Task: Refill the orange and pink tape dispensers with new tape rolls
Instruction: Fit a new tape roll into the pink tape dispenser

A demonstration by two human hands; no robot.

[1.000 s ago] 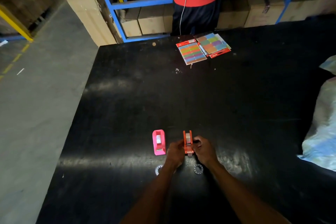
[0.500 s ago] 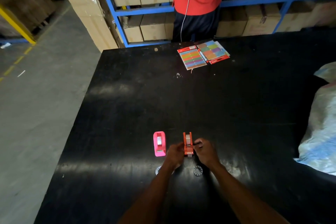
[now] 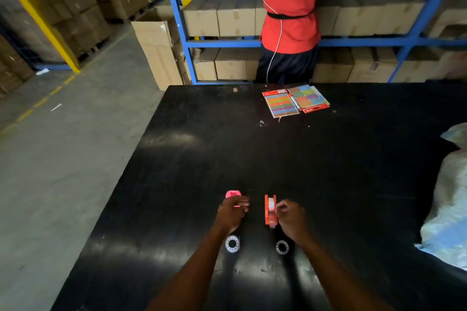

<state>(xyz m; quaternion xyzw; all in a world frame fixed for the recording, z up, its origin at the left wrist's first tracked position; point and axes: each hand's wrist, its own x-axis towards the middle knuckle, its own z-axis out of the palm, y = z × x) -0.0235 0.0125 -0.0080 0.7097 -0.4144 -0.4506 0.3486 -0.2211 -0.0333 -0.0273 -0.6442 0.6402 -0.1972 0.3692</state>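
Note:
The orange tape dispenser [image 3: 270, 211] stands on the black table [image 3: 252, 154] with a pale tape roll seated in it. My right hand [image 3: 290, 218] rests beside its right side with fingers curled, touching or nearly touching it. The pink tape dispenser [image 3: 233, 194] sits to the left; my left hand [image 3: 231, 214] covers its near half and grips it. Two clear ring-shaped tape rolls or cores lie near my wrists: one [image 3: 232, 243] under the left wrist, the other [image 3: 282, 247] beside the right wrist.
Two packs of coloured sticky tabs [image 3: 294, 102] lie at the table's far edge. A person in a red shirt [image 3: 290, 7] stands there facing blue shelving [image 3: 182, 33] full of cardboard boxes. A pale plastic bag [image 3: 449, 204] occupies the table's right edge. Concrete floor lies left.
My left hand left the orange dispenser and moved left onto the pink one. My right hand eased off the orange dispenser's side. The camera tilted up.

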